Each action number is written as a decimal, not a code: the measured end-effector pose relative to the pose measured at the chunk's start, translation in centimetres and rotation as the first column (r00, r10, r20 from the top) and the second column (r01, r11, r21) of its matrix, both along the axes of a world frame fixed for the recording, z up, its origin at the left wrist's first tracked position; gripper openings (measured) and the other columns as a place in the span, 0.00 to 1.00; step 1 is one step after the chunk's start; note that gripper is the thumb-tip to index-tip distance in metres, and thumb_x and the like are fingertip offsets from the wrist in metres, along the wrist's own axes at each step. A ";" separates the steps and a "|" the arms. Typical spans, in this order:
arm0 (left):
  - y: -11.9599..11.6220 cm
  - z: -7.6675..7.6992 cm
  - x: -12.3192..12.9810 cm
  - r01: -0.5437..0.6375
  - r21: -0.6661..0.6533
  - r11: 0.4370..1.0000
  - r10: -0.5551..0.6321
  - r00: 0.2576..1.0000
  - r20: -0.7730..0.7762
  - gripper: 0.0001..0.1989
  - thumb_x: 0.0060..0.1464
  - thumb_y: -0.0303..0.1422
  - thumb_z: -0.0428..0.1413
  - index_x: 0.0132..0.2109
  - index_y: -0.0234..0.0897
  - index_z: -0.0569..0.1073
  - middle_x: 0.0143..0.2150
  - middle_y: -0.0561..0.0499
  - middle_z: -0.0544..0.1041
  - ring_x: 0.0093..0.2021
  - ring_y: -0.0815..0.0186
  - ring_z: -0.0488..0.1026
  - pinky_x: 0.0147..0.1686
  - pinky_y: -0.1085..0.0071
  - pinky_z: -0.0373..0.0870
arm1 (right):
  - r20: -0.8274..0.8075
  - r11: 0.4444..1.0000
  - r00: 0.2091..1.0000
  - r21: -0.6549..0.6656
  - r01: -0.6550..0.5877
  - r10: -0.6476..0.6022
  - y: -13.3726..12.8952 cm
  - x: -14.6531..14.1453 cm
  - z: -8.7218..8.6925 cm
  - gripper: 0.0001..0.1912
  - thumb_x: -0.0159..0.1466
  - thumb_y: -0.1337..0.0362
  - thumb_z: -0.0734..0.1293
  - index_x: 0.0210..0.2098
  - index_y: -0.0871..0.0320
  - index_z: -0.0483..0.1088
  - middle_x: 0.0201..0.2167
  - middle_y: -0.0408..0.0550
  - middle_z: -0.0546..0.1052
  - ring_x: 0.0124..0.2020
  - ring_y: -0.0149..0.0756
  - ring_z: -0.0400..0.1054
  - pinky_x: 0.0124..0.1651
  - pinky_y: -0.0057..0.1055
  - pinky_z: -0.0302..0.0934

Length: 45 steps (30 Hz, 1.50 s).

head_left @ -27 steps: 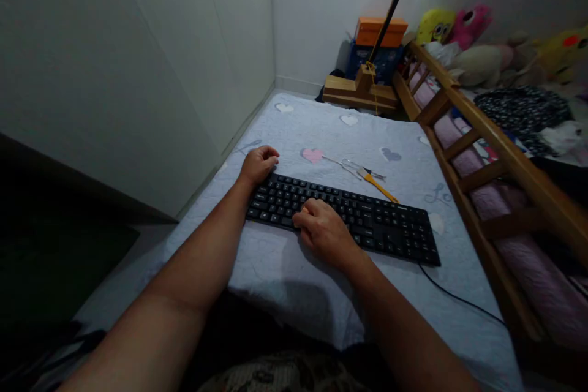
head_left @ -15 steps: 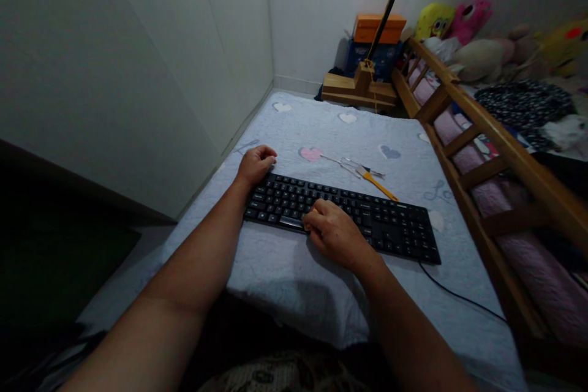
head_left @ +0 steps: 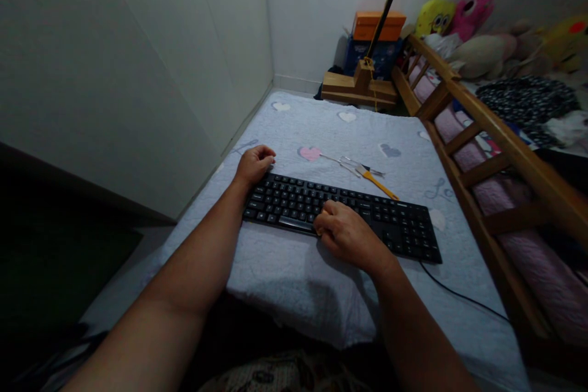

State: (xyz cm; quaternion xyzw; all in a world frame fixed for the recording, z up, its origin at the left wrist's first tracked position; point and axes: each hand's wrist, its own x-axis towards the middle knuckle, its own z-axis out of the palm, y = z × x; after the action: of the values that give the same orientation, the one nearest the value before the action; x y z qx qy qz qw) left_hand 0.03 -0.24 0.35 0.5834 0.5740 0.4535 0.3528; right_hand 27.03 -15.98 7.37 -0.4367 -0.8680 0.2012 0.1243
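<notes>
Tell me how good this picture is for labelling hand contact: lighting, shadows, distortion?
Head view: dim and dark at the left edge; the right hand casts a soft shadow on the blanket; keys on the keyboard are too dark and small to read; wide-angle bending curves the wooden rail; the left hand stays sharp.

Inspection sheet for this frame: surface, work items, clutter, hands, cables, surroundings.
Surface: light blue quilt with heart patches.
Work items: black keyboard lying flat on the quilt.
Clutter: yellow-handled tool and metal tool beyond the keyboard.
Hands: left hand curled at the keyboard's far left corner; right hand on its near edge, fingers curled.
Cables: black cable trailing from the keyboard's right end.
Surroundings: wooden rail, plush toys, orange box, white wall.
</notes>
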 end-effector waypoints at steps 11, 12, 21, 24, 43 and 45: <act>-0.4 0.1 -0.3 0.040 -0.003 0.999 -0.040 0.998 0.056 0.10 0.43 0.36 0.59 0.34 0.36 0.75 0.31 0.51 0.76 0.33 0.63 0.73 0.38 0.66 0.68 | -0.025 0.996 1.000 -0.089 -0.009 0.006 0.5 1.2 0.0 0.09 0.60 0.76 0.63 0.28 0.59 0.72 0.32 0.47 0.68 0.35 0.33 0.62 0.38 0.30 0.52; -0.4 0.1 -0.3 0.044 -0.001 0.999 -0.044 0.997 0.059 0.11 0.43 0.37 0.59 0.35 0.36 0.75 0.31 0.51 0.76 0.33 0.63 0.73 0.37 0.66 0.68 | -0.036 0.996 0.999 -0.094 -0.009 0.005 0.5 1.4 0.0 0.09 0.59 0.76 0.63 0.28 0.59 0.71 0.32 0.46 0.68 0.35 0.33 0.62 0.37 0.30 0.52; -1.6 1.6 -0.3 0.027 0.073 0.997 -0.020 0.995 -0.096 0.10 0.47 0.38 0.59 0.34 0.37 0.76 0.30 0.52 0.74 0.33 0.64 0.70 0.38 0.65 0.67 | -0.370 0.996 0.925 -0.062 0.068 -0.086 0.9 1.6 0.2 0.09 0.59 0.73 0.62 0.34 0.57 0.73 0.34 0.46 0.72 0.35 0.33 0.67 0.38 0.31 0.58; -2.3 2.4 -0.1 -0.001 0.114 0.993 0.017 0.990 -0.142 0.10 0.49 0.38 0.58 0.36 0.37 0.77 0.32 0.52 0.76 0.33 0.64 0.70 0.38 0.66 0.67 | -0.479 0.985 0.862 -0.071 0.154 -0.170 0.9 1.2 -0.3 0.10 0.60 0.71 0.63 0.40 0.57 0.73 0.35 0.46 0.74 0.36 0.35 0.69 0.40 0.32 0.60; -8.6 7.6 5.5 0.650 0.275 0.709 -0.642 0.756 -0.128 0.15 0.58 0.34 0.62 0.53 0.41 0.78 0.58 0.42 0.78 0.59 0.56 0.73 0.51 0.61 0.74 | -0.723 0.730 0.180 -0.683 -0.037 -0.667 1.4 -0.2 -1.4 0.21 0.55 0.52 0.79 0.38 0.53 0.68 0.29 0.40 0.77 0.24 0.27 0.66 0.25 0.22 0.58; -8.8 7.6 5.9 0.686 0.271 0.676 -0.696 0.714 -0.071 0.17 0.59 0.35 0.63 0.55 0.42 0.77 0.59 0.42 0.77 0.61 0.55 0.72 0.52 0.62 0.74 | -0.715 0.712 0.156 -0.697 -0.085 -0.681 1.4 -0.3 -1.1 0.23 0.54 0.52 0.80 0.38 0.53 0.67 0.28 0.38 0.77 0.23 0.26 0.66 0.24 0.22 0.58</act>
State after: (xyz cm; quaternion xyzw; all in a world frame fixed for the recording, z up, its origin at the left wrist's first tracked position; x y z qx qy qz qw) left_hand 5.94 -9.04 7.95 0.7913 0.2348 0.3734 0.4233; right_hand 26.69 -14.60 6.30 -0.4048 -0.3684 0.6518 0.5250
